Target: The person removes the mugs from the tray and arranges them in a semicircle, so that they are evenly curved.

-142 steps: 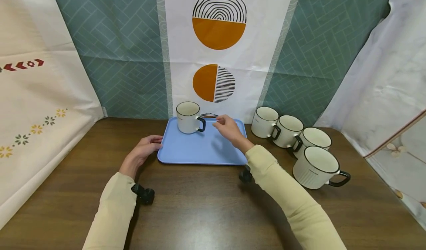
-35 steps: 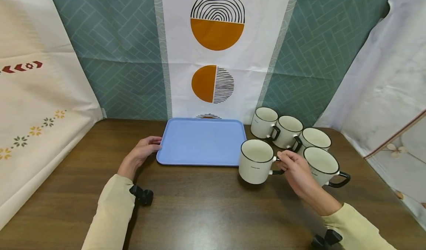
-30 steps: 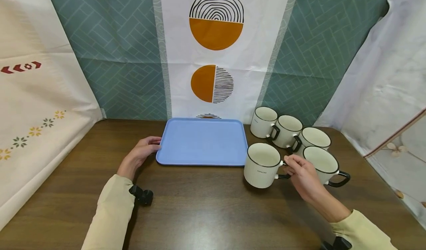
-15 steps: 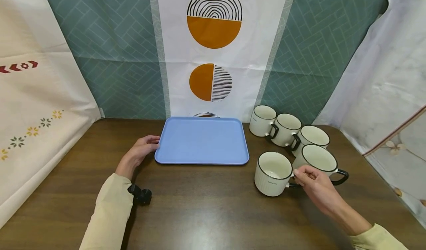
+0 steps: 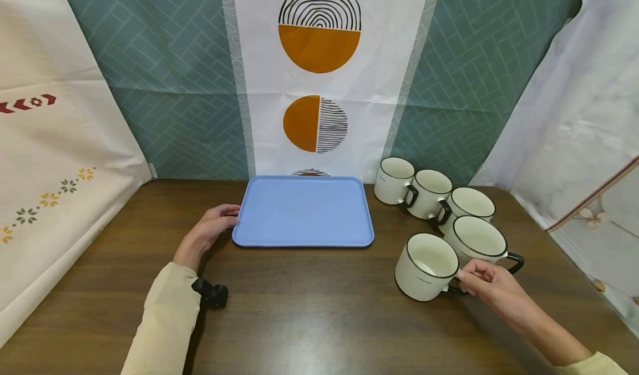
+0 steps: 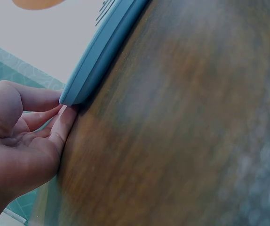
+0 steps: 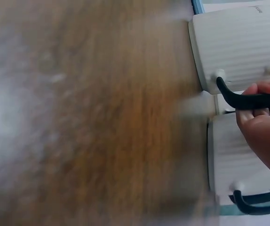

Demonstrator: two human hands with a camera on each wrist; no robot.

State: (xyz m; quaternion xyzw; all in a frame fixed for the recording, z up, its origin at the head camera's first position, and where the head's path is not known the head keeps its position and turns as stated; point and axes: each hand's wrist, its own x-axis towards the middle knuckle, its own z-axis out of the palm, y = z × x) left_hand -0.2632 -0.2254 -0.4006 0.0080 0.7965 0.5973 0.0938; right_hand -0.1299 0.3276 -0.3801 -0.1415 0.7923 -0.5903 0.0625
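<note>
At the left edge of a light blue tray (image 5: 303, 211), my left hand (image 5: 212, 228) pinches the rim. In the left wrist view, the thumb and fingers (image 6: 64, 123) meet at the tray's corner (image 6: 97, 61). My right hand (image 5: 491, 286) holds a white ribbed mug (image 5: 421, 269) with a dark rim by its black handle. In the right wrist view the fingers curl around that black handle (image 7: 248, 100), and the mug's wall (image 7: 238, 44) is beside them. The held mug is upright, right of the tray and close to another mug (image 5: 476, 239).
Behind the held mug, several matching white mugs stand in a row, from one mug (image 5: 393, 182) by the back curtain to the nearest one at the right. The brown wooden table (image 5: 299, 308) spreads in front of the tray. Patterned cloths (image 5: 319, 125) hang around it.
The mug that stood on the tray is off it; my right hand took its handle and carried it right and toward me, beside the other mugs. My left hand stays at the tray edge.
</note>
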